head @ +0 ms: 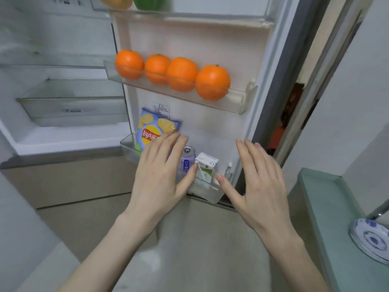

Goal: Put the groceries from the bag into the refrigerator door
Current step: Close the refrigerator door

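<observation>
The refrigerator door stands open in front of me. Its middle shelf (237, 102) carries several oranges (212, 82) in a row. On the bottom shelf (208, 191) stand a blue Lay's chip bag (154, 127), a purple can (187, 159) and a small white and green carton (205, 167). My left hand (162, 173) is spread flat with straight fingers in front of the chip bag and the can, holding nothing. My right hand (259, 178) is spread the same way to the right of the carton, empty. The grocery bag is out of view.
A yellow fruit (115, 1) and a green one (151, 2) sit on the top door shelf. The fridge interior with a clear drawer (71, 110) lies to the left. A green counter (341, 218) with a blue-and-white plate (370, 239) is at the right.
</observation>
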A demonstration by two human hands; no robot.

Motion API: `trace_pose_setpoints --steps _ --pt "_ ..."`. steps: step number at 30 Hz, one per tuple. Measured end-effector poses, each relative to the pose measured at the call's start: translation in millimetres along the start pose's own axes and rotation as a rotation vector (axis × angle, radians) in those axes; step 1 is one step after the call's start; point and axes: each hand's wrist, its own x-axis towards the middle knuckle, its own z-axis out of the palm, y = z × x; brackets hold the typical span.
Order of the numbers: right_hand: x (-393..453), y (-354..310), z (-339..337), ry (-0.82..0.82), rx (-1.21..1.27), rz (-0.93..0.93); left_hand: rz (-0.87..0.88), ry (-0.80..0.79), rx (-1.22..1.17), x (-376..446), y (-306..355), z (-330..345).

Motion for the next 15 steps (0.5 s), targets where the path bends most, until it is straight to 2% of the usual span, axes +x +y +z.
trace_pose_setpoints --steps 7,11,15 --pt "7 62 6 -0.063 0.213 0.082 -0.123 -0.101 0.101 -11 52 24" --pt "36 84 8 -0.052 0.429 0.226 -0.132 -0.113 0.146 -7 64 29" --pt "69 99 16 -0.132 0.69 0.39 -0.16 -0.121 0.188 -4 69 28"
